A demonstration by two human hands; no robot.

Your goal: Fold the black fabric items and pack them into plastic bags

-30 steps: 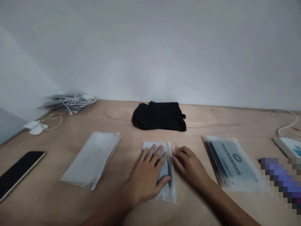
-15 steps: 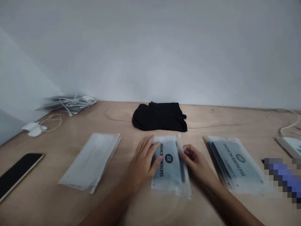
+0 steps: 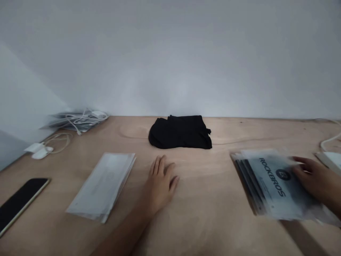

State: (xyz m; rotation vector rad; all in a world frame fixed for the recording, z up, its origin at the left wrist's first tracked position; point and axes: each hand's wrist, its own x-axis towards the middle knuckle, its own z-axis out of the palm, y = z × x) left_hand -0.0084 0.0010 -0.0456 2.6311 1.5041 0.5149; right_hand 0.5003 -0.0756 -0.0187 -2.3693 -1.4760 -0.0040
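My left hand [image 3: 161,186] lies on the wooden table with its fingers spread, holding nothing. Over at the right, my right hand [image 3: 314,177] grips the right edge of a clear plastic pouch [image 3: 269,186] printed ROCKBROS, with something dark inside. That pouch is over a stack of similar pouches [image 3: 246,181], whose dark contents show along the left side. Left of my left hand rests a pile of flat, whitish plastic pouches [image 3: 102,185]. A folded black cloth [image 3: 181,133] sits at the back, beyond both hands.
A phone [image 3: 22,199] lies at the left edge. Behind it are a white charger [image 3: 39,149] with a cable, and more white cables [image 3: 82,119] on grey packets by the wall. At the far right, a white cable [image 3: 330,140] runs to a pale box [image 3: 330,160].
My right hand has carried the ROCKBROS pouch from the middle of the table to the stack on the right. My left hand has let go of it and moved slightly left.
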